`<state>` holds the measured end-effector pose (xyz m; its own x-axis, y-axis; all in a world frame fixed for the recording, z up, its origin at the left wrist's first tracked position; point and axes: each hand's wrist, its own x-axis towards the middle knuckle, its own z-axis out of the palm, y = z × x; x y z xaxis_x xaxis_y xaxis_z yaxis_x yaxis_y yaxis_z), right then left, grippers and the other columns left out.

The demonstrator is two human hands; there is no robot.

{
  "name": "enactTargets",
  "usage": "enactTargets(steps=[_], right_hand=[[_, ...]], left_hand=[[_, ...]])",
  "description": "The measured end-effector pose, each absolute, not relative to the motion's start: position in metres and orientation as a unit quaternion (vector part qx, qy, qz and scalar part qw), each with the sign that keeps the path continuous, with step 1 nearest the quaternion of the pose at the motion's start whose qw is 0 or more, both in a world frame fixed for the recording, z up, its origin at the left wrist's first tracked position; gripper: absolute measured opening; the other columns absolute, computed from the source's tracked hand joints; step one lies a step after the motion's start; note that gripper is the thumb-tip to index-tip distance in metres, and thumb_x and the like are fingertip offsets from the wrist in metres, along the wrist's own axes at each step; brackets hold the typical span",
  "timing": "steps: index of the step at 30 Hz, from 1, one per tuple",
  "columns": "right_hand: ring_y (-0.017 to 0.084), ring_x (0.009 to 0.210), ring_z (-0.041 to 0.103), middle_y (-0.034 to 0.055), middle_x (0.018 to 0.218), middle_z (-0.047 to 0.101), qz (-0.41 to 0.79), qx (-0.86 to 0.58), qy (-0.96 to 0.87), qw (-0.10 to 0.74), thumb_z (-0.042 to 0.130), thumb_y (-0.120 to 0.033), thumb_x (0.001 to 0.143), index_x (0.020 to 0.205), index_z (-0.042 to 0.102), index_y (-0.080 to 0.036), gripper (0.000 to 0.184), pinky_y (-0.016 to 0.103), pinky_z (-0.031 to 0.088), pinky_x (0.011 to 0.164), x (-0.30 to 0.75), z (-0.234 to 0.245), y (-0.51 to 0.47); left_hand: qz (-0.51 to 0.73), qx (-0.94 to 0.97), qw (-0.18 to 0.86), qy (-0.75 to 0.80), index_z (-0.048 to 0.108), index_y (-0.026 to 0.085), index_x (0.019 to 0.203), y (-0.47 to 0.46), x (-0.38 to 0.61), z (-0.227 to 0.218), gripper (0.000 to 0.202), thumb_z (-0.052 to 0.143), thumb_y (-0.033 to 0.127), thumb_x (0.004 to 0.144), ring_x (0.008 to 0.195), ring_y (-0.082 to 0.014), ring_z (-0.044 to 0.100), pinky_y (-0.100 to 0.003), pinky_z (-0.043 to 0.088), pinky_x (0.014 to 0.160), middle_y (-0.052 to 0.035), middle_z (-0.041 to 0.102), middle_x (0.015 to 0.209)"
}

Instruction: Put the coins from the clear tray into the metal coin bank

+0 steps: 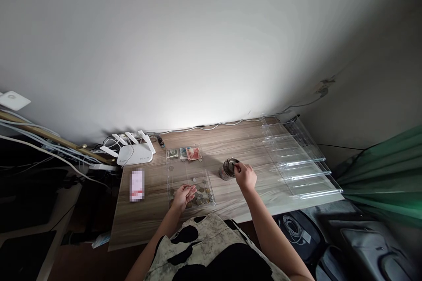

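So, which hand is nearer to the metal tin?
Right. The right hand is at the rim of the metal tin, fingers over its opening; the left hand is apart, over the coin tray.

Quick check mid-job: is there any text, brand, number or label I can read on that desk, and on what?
Nothing reads clearly.
White router: a faint grey mark on top, too small to read.
Banknotes in the clear tray: print too small.
Card left of the tray: blurred out.
Coins and tin: too small to read.
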<state>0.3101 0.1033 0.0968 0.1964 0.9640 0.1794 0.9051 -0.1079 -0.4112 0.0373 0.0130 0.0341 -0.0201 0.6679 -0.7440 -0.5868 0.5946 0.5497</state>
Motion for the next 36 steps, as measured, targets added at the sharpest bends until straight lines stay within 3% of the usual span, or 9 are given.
enactTargets(steps=[3, 7, 10, 14, 20, 25, 30, 33, 36], right_hand=[[0.018, 0.085, 0.054, 0.0067, 0.079, 0.066, 0.062, -0.737, -0.640, 0.209, 0.051, -0.023, 0.081, 0.080, 0.070, -0.020, 0.019, 0.025, 0.031, 0.060, 0.307, 0.099, 0.104], [0.021, 0.090, 0.053, 0.0080, 0.093, 0.067, 0.046, -0.727, -0.640, 0.244, 0.051, -0.027, 0.083, 0.092, 0.070, -0.020, 0.023, 0.027, 0.037, 0.068, 0.296, 0.103, 0.099], [0.019, 0.088, 0.057, 0.0073, 0.095, 0.067, 0.116, -0.691, -0.666, 0.255, 0.048, -0.028, 0.085, 0.097, 0.069, -0.020, 0.026, 0.026, 0.041, 0.070, 0.274, 0.105, 0.086], [0.017, 0.082, 0.060, 0.0053, 0.094, 0.068, 0.276, -0.592, -0.739, 0.161, 0.053, -0.031, 0.085, 0.100, 0.070, -0.022, 0.024, 0.024, 0.042, 0.068, 0.229, 0.101, 0.058], [0.020, 0.100, 0.057, 0.0042, 0.101, 0.065, 0.310, -0.514, -0.799, 0.043, 0.056, -0.025, 0.084, 0.099, 0.071, -0.031, 0.022, 0.024, 0.042, 0.073, 0.182, 0.094, 0.035], [0.020, 0.095, 0.059, 0.0042, 0.095, 0.067, 0.314, -0.498, -0.808, 0.011, 0.056, -0.019, 0.083, 0.093, 0.072, -0.031, 0.023, 0.024, 0.041, 0.070, 0.179, 0.094, 0.039], [0.017, 0.087, 0.061, 0.0057, 0.092, 0.068, 0.299, -0.538, -0.775, 0.143, 0.050, -0.023, 0.088, 0.089, 0.072, -0.024, 0.023, 0.023, 0.043, 0.071, 0.196, 0.092, 0.045], [0.018, 0.087, 0.060, 0.0079, 0.093, 0.069, 0.222, -0.596, -0.722, 0.272, 0.045, -0.030, 0.092, 0.099, 0.070, -0.021, 0.028, 0.025, 0.044, 0.078, 0.224, 0.095, 0.059], [0.019, 0.083, 0.059, 0.0087, 0.088, 0.068, 0.130, -0.673, -0.660, 0.307, 0.045, -0.035, 0.091, 0.102, 0.069, -0.018, 0.031, 0.026, 0.043, 0.074, 0.262, 0.098, 0.079]], left_hand=[[0.435, 0.036, 0.701, 0.564, 0.059, 0.015, 0.080, 0.013, 0.037, 0.037, 0.006, 0.065, 0.014, 0.081, 0.079, -0.0177, 0.071, -0.019, 0.051, 0.058, -0.0104, 0.072, 0.091], [0.417, 0.037, 0.705, 0.573, 0.064, 0.012, 0.091, 0.012, 0.034, 0.038, 0.011, 0.065, 0.019, 0.082, 0.055, -0.0097, 0.065, -0.017, 0.048, 0.049, -0.0091, 0.072, 0.087], [0.436, 0.019, 0.717, 0.543, 0.064, 0.013, 0.097, 0.011, 0.032, 0.040, 0.016, 0.060, 0.023, 0.086, 0.066, -0.0124, 0.068, -0.019, 0.051, 0.055, -0.0107, 0.071, 0.094], [0.435, 0.011, 0.754, 0.492, 0.064, 0.013, 0.100, 0.012, 0.037, 0.046, 0.018, 0.055, 0.024, 0.089, 0.081, -0.0167, 0.068, -0.021, 0.052, 0.062, -0.0117, 0.069, 0.098], [0.414, 0.001, 0.773, 0.481, 0.064, 0.013, 0.094, 0.013, 0.047, 0.046, 0.030, 0.041, 0.031, 0.095, 0.062, -0.0116, 0.063, -0.023, 0.050, 0.060, -0.0071, 0.066, 0.080], [0.395, 0.022, 0.789, 0.469, 0.061, 0.014, 0.087, 0.008, 0.044, 0.038, 0.027, 0.044, 0.033, 0.094, 0.063, -0.0115, 0.062, -0.026, 0.052, 0.067, -0.0045, 0.063, 0.075], [0.389, 0.021, 0.796, 0.464, 0.059, 0.013, 0.098, 0.008, 0.039, 0.035, 0.015, 0.054, 0.022, 0.087, 0.080, -0.0167, 0.067, -0.026, 0.052, 0.073, -0.0103, 0.066, 0.088], [0.400, 0.001, 0.781, 0.479, 0.053, 0.013, 0.112, 0.009, 0.034, 0.034, 0.028, 0.050, 0.009, 0.084, 0.092, -0.0187, 0.068, -0.025, 0.053, 0.076, -0.0137, 0.067, 0.099], [0.409, -0.012, 0.746, 0.525, 0.041, 0.016, 0.128, 0.010, 0.032, 0.030, 0.043, 0.046, 0.007, 0.086, 0.100, -0.0195, 0.067, -0.026, 0.054, 0.075, -0.0151, 0.067, 0.106]])
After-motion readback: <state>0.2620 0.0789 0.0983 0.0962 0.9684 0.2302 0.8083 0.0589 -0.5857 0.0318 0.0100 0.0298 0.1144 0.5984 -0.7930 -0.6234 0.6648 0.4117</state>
